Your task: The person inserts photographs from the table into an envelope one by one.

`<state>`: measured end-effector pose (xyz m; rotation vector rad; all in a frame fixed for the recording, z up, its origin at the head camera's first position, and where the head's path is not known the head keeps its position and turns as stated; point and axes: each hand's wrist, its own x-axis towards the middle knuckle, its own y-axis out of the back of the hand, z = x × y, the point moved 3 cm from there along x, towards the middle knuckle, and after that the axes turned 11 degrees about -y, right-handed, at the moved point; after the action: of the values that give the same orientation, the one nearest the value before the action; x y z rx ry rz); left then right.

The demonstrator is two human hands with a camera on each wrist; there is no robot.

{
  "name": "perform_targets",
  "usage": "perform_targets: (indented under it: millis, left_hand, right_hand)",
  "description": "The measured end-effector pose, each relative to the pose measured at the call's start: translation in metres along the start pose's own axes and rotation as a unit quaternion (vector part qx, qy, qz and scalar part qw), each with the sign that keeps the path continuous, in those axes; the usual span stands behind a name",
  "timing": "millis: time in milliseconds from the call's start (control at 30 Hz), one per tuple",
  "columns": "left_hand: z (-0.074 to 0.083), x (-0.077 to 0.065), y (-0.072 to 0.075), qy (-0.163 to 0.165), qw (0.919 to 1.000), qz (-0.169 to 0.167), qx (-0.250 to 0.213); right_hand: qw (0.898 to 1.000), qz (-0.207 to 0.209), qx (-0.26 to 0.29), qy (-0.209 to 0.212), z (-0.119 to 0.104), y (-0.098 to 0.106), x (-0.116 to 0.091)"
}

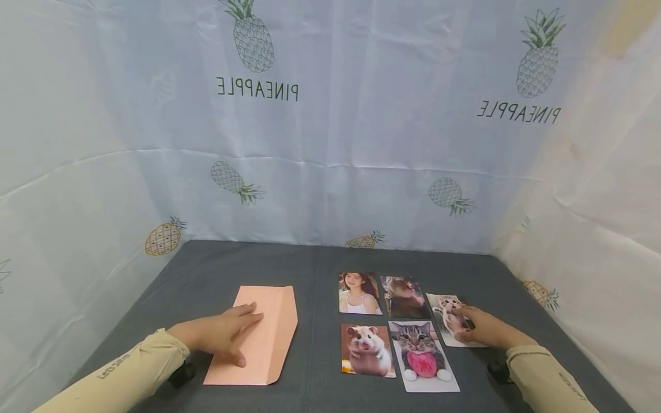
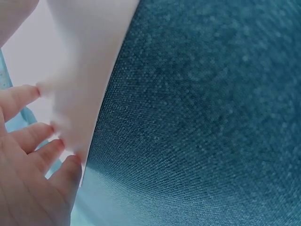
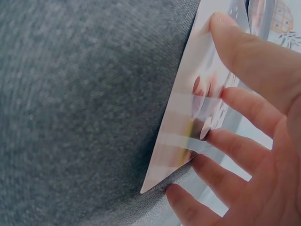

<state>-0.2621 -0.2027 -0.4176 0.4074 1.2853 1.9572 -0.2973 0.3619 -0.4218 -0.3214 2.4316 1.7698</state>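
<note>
A peach-coloured envelope (image 1: 258, 344) lies on the left half of the table, its flap (image 1: 284, 330) spread out to the right. My left hand (image 1: 219, 332) rests on it with fingers apart; the left wrist view shows the fingertips (image 2: 48, 131) touching the paper. At the far right of a group of photo cards, my right hand (image 1: 488, 327) touches a kitten photo (image 1: 446, 321), partly covering it. Seen from the right wrist, the thumb and spread fingertips (image 3: 230, 141) lie on that glossy photo (image 3: 183, 113) or along its edge.
Beside the kitten photo lie a tabby cat photo (image 1: 423, 358), a hamster photo (image 1: 368, 350), a portrait photo (image 1: 360, 292) and a dark, glare-covered photo (image 1: 405, 298). The dark grey cloth-covered table (image 1: 315, 264) meets a pineapple-print curtain (image 1: 335, 126) at the back and sides.
</note>
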Motion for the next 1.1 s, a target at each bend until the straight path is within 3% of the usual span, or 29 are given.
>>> perform_targets:
  millis: [500, 767, 1100]
  left_hand:
    - [0.002, 0.007, 0.002, -0.002, 1.0000, -0.004, -0.003]
    - [0.007, 0.015, 0.004, -0.019, 0.9998, 0.004, 0.011]
    - [0.012, 0.029, 0.003, -0.014, 0.9998, -0.001, 0.014]
  right_hand:
    - [1.000, 0.000, 0.007, -0.009, 0.001, 0.000, 0.000]
    - [1.000, -0.002, 0.009, -0.011, 0.001, -0.001, 0.001]
    - [1.000, 0.001, 0.009, -0.008, -0.001, 0.000, 0.000]
